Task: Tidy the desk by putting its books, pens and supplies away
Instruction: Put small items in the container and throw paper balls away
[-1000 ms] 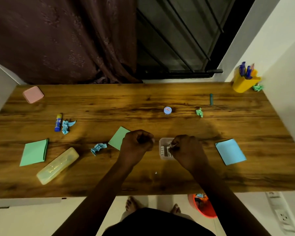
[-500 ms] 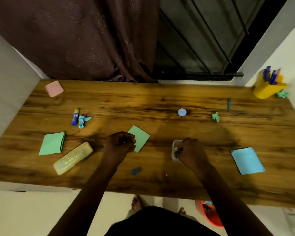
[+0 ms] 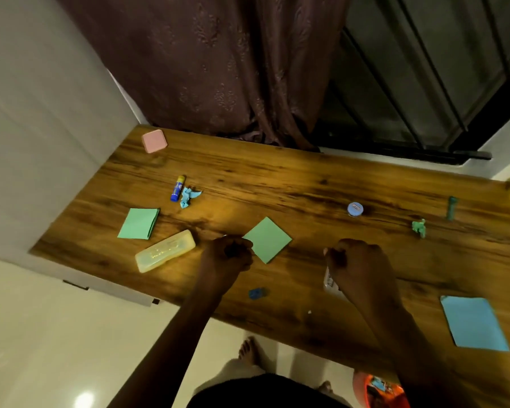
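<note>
Near the front edge of the wooden desk (image 3: 277,184), both hands hover low over the surface. The left hand (image 3: 228,256) is curled into a fist, its knuckles just beside the near corner of a green paper square (image 3: 268,239); whether anything sits inside the fist cannot be told. The right hand (image 3: 358,266) is also curled tight, and it covers most of a small clear box (image 3: 329,282), of which only a pale edge with dark print shows at the hand's left side; whether the fingers grip it cannot be told.

Between the two forearms, closer to the left one, lies a small crumpled blue scrap (image 3: 256,293), blurred. Left of the left hand rests a translucent yellow pencil case (image 3: 165,254), lying slantwise, and beyond it a stack of green notes (image 3: 139,223). Farther back are a blue-and-yellow glue stick (image 3: 178,188) touching a crumpled light-blue paper (image 3: 189,195), and a pink block (image 3: 154,141) at the far left corner. Right of the right hand lies a blue paper sheet (image 3: 473,322). Farther back on the right sit a round blue sharpener (image 3: 355,208), a crumpled green scrap (image 3: 419,227) and a green pen cap (image 3: 451,207).
</note>
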A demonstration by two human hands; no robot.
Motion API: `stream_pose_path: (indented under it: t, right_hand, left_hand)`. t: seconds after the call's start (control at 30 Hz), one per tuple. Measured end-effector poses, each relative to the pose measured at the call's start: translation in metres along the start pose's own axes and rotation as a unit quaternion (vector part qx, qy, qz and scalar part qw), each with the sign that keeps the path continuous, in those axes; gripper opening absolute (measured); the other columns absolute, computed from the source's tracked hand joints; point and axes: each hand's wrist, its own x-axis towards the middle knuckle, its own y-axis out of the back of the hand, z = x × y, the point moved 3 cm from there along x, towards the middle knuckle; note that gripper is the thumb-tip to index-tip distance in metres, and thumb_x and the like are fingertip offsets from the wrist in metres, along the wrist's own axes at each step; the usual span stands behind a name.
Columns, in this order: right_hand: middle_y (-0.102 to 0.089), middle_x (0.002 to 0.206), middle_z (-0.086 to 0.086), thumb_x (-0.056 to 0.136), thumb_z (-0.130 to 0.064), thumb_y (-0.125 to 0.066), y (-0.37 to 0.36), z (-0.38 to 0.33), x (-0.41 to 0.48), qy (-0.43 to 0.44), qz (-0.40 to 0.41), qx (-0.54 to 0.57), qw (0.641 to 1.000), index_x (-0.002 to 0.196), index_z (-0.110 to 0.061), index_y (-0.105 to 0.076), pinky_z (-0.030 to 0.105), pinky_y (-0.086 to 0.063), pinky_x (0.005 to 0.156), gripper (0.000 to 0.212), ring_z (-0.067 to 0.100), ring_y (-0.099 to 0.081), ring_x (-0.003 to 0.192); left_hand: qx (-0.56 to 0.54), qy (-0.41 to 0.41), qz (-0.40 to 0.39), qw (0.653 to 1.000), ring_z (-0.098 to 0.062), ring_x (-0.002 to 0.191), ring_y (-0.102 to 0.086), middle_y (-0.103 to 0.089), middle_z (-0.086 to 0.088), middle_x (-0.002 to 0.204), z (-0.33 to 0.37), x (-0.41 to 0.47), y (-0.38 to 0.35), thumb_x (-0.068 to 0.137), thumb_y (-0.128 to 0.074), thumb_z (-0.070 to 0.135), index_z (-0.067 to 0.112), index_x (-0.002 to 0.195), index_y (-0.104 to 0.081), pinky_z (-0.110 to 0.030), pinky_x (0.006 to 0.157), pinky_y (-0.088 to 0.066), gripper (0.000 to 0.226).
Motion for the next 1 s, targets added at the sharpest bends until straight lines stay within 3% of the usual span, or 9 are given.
stream_pose_path:
  t: [0.13,0.3,0.43,0.5,0.57,0.73,0.8,0.9,1.0]
  right_hand:
    - [-0.076,0.084,-0.008,0.093,-0.038,-0.07,-0.002,-0.044,0.012,0.06,0.012,0.081,0.995,0.09,-0.023,-0.076,0.026,-0.049,0.068,0.016,0.013,-0.07,0.078]
    - [-0.077,0.095,-0.009,0.094,-0.042,-0.067,-0.028,-0.113,0.037,0.101,-0.046,0.103,0.988,0.097,-0.024,-0.074,0.036,-0.061,0.075,0.02,0.01,-0.072,0.086]
    - [-0.073,0.093,-0.015,0.092,-0.043,-0.071,-0.054,-0.175,0.066,0.079,-0.086,0.182,0.976,0.098,-0.027,-0.072,0.022,-0.054,0.071,0.017,0.0,-0.067,0.085]
    - [-0.071,0.097,-0.018,0.091,-0.042,-0.073,-0.072,-0.208,0.084,0.05,-0.121,0.243,0.961,0.104,-0.03,-0.071,0.012,-0.047,0.069,0.018,-0.006,-0.064,0.09]
    - [-0.071,0.1,-0.02,0.09,-0.042,-0.074,-0.092,-0.237,0.104,0.029,-0.143,0.298,0.943,0.106,-0.033,-0.072,0.012,-0.05,0.073,0.018,-0.008,-0.064,0.093]
    - [-0.074,0.109,-0.009,0.091,-0.031,-0.076,-0.144,-0.31,0.16,-0.035,-0.156,0.42,0.893,0.111,-0.028,-0.071,0.04,-0.063,0.087,0.021,0.011,-0.071,0.103]
    - [-0.073,0.112,-0.006,0.092,-0.027,-0.075,-0.163,-0.337,0.183,-0.05,-0.157,0.427,0.889,0.111,-0.026,-0.07,0.041,-0.062,0.087,0.019,0.017,-0.071,0.106]
    - [-0.069,0.127,-0.001,0.092,-0.026,-0.073,-0.189,-0.372,0.218,-0.044,-0.144,0.392,0.907,0.123,-0.02,-0.067,0.044,-0.055,0.099,0.032,0.02,-0.065,0.117]
    - [-0.064,0.139,0.002,0.094,-0.021,-0.071,-0.207,-0.404,0.248,-0.021,-0.155,0.383,0.911,0.135,-0.015,-0.062,0.032,-0.049,0.102,0.042,0.02,-0.06,0.127]
  left_hand:
    - [0.008,-0.019,0.045,0.999,-0.029,0.088,-0.075,-0.077,-0.009,0.09,0.007,0.004,0.028,0.089,-0.069,0.008,0.01,0.101,-0.075,-0.048,0.079,-0.062,0.013]
    - [-0.006,-0.027,0.094,0.995,-0.024,0.087,-0.076,-0.078,-0.006,0.093,0.014,0.032,0.079,0.094,-0.066,0.005,0.012,0.102,-0.075,-0.039,0.074,-0.063,0.014]
    - [-0.012,-0.026,0.111,0.993,-0.019,0.077,-0.076,-0.077,-0.011,0.094,0.015,0.076,0.129,0.092,-0.067,0.001,0.008,0.102,-0.075,-0.039,0.071,-0.061,0.014]
    - [0.0,-0.035,0.103,0.994,-0.025,0.078,-0.075,-0.077,-0.008,0.092,0.018,0.106,0.16,0.089,-0.072,0.008,0.015,0.098,-0.077,-0.046,0.076,-0.059,0.012]
    - [0.029,-0.047,0.092,0.994,-0.03,0.083,-0.073,-0.078,-0.004,0.092,0.023,0.137,0.189,0.087,-0.073,0.014,0.022,0.095,-0.078,-0.051,0.075,-0.059,0.013]
    - [0.07,-0.045,0.116,0.99,-0.026,0.086,-0.073,-0.076,-0.002,0.098,0.033,0.221,0.254,0.09,-0.075,0.014,0.019,0.102,-0.076,-0.048,0.075,-0.061,0.013]
    - [0.088,-0.04,0.109,0.989,-0.025,0.09,-0.072,-0.075,-0.003,0.107,0.034,0.261,0.275,0.087,-0.078,0.015,0.017,0.109,-0.073,-0.042,0.077,-0.061,0.022]
    - [0.154,-0.045,0.108,0.981,-0.022,0.094,-0.068,-0.07,-0.004,0.121,0.037,0.316,0.299,0.087,-0.077,0.016,0.012,0.127,-0.066,-0.036,0.081,-0.056,0.041]
    - [0.197,-0.055,0.111,0.973,-0.029,0.099,-0.066,-0.067,-0.012,0.126,0.035,0.367,0.319,0.093,-0.068,0.013,0.008,0.134,-0.063,-0.039,0.085,-0.054,0.041]
